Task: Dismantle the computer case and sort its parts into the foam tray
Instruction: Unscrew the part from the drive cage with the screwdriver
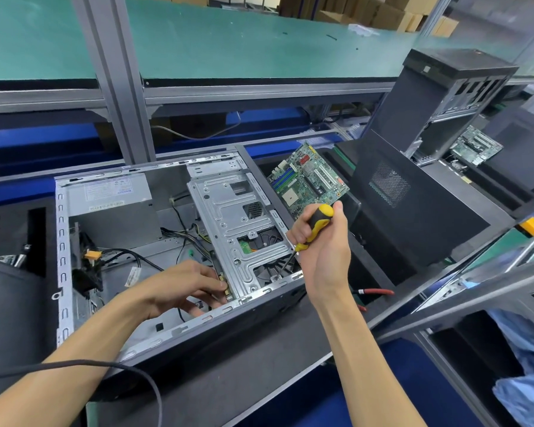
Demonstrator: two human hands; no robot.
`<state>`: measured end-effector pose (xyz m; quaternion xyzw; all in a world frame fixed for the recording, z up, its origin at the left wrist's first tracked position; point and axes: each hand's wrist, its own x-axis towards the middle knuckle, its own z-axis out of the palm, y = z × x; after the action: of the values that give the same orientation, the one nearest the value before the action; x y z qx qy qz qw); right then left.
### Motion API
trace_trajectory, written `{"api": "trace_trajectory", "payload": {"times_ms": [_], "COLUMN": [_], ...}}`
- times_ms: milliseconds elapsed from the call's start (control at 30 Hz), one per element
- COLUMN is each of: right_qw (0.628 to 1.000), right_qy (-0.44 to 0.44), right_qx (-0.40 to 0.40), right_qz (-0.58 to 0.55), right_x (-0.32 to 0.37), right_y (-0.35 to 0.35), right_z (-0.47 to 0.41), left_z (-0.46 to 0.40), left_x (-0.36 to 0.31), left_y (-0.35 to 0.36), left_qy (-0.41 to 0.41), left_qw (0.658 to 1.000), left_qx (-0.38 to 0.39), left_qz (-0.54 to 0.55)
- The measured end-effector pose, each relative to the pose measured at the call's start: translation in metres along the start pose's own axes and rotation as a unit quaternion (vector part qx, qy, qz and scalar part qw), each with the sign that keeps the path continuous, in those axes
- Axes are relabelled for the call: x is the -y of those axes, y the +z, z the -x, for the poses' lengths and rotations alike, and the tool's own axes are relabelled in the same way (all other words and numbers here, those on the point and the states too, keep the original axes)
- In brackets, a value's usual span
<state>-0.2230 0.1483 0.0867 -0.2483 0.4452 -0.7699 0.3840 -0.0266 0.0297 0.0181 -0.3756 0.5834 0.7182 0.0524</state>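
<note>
Grey sheet steel made up the open computer case (167, 257), which lay on its side at the centre of the counter (259, 365) with its interior facing up, presumably so the screws could be reached from above. At about four o'clock inside it sat a silver drive cage (238, 223), with the power supply (111, 204) toward ten o'clock. The right hand (324, 257) was clamped round a yellow-and-black screwdriver (312, 229), its shaft angled down and left so that the tip met the cage's near corner, probably at a fixing screw. The left hand (185, 288) reached into the case at the cage's seven o'clock edge, fingers curled against the small gold connector (225, 285) there, seemingly steadying the cage; whether it actually pinched anything I could not tell. A green motherboard (309, 180) already leaned in the black foam tray (413, 241) at two o'clock from the case, beside a black side panel (392, 192), suggesting sorting was partly done.
</note>
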Motion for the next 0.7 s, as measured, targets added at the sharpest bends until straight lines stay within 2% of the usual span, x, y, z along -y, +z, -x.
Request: {"api": "trace_trajectory", "payload": {"times_ms": [467, 600, 667, 700], "right_qw": [1.000, 1.000, 1.000, 0.999], "right_qy": [-0.015, -0.021, -0.026, -0.027], "right_qx": [0.000, 0.003, 0.005, 0.007], "right_qz": [-0.010, -0.014, -0.016, -0.019], "right_x": [0.000, 0.002, 0.004, 0.005], "right_y": [0.002, 0.003, 0.003, 0.004], "right_z": [0.003, 0.002, 0.000, -0.001], "left_z": [0.006, 0.015, 0.022, 0.025], "left_x": [-0.003, -0.006, -0.013, -0.018], "left_y": [-0.002, -0.003, -0.003, -0.001], "left_qy": [0.000, -0.023, -0.004, 0.032], "left_qw": [0.996, 0.987, 0.968, 0.957], "left_qx": [-0.021, -0.066, -0.134, -0.175], "left_qz": [-0.084, -0.141, -0.211, -0.229]}}
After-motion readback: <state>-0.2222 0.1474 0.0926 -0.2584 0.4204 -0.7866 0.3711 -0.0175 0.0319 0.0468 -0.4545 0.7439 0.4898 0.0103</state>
